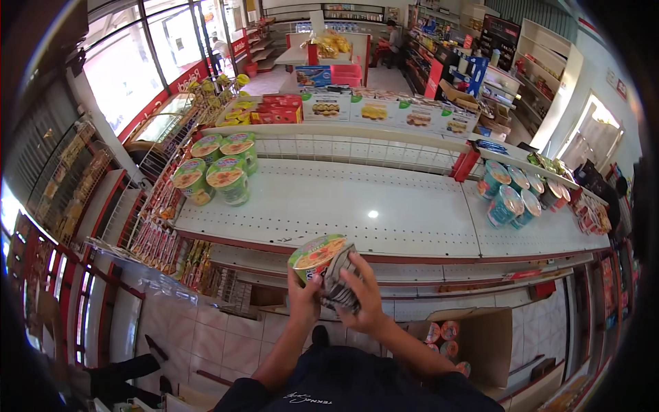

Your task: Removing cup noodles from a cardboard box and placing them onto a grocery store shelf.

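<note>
Cup [317, 253] held before white shelf [329, 202]
Left hand [303, 299] grips its side; right hand [365, 296] clasps gray cloth [338, 283] against it.

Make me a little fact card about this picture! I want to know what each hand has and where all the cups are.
Left hand: holding a green cup
Right hand: holding a grey cloth against the cup's side
White shelf: in front of the person
Four green cups: grouped at the shelf's left end
Teal cups: grouped on the shelf's right part
Cardboard box: open, lower right, with reddish-topped cups inside
</note>
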`<control>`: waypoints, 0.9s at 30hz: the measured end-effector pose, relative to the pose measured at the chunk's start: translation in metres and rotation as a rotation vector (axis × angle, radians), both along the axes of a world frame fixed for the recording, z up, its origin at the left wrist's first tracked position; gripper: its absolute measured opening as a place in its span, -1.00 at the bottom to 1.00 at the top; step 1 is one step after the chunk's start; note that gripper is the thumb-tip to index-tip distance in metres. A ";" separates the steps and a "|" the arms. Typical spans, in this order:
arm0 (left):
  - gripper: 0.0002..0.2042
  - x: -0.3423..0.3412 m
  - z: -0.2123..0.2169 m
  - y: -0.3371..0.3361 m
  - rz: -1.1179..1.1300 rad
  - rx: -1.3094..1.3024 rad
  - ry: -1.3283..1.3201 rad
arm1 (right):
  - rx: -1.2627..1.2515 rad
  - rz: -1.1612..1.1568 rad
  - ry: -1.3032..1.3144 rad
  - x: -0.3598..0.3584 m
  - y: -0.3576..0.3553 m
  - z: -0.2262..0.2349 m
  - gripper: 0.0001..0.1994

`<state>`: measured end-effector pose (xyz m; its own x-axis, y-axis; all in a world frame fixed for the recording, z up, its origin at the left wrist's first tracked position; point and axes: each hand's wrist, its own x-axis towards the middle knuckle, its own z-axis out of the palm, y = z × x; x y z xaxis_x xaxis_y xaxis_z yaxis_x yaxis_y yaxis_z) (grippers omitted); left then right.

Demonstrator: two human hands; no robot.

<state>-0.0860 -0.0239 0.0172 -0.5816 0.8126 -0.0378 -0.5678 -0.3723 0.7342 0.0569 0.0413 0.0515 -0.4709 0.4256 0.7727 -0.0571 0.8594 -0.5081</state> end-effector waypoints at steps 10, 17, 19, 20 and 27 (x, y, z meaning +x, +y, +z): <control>-0.24 -0.011 -0.001 0.014 0.002 0.080 0.004 | -0.197 -0.085 0.132 -0.031 0.001 0.004 -0.28; -0.04 0.000 -0.002 0.030 -0.212 0.079 0.088 | -0.116 -0.105 0.185 -0.001 0.007 -0.006 -0.26; 0.03 0.007 -0.009 0.038 -0.273 0.081 0.108 | -0.131 -0.177 0.214 0.009 0.007 0.000 -0.30; 0.04 0.012 -0.011 0.042 -0.350 0.100 0.097 | -0.424 -0.118 0.330 0.018 0.005 -0.003 -0.33; -0.07 0.080 -0.016 0.080 -0.488 0.045 0.103 | -0.631 -0.349 0.406 0.084 0.010 -0.013 -0.33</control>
